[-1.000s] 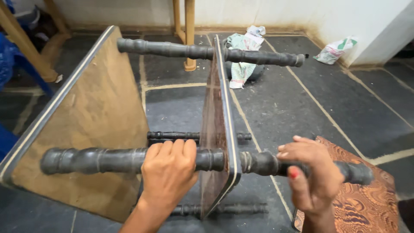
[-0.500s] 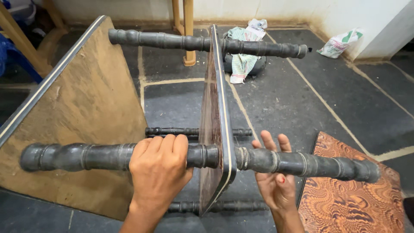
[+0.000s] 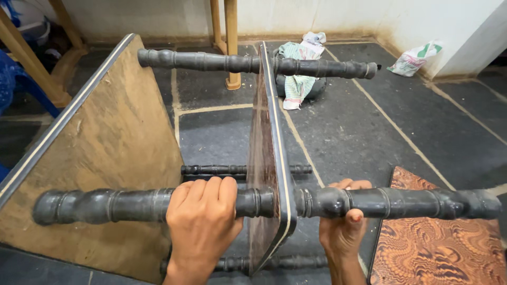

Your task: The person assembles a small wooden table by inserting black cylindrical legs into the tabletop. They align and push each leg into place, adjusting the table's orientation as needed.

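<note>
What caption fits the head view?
Both hands, left hand and right hand, grip a black turned table leg beside the shelf panel.

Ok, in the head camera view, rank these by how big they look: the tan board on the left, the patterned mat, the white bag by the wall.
1. Tan board, clearly largest.
2. Patterned mat, partly cut off by the frame.
3. White bag, smallest, though it lies farthest from the camera, so its true size is unsure.
</note>
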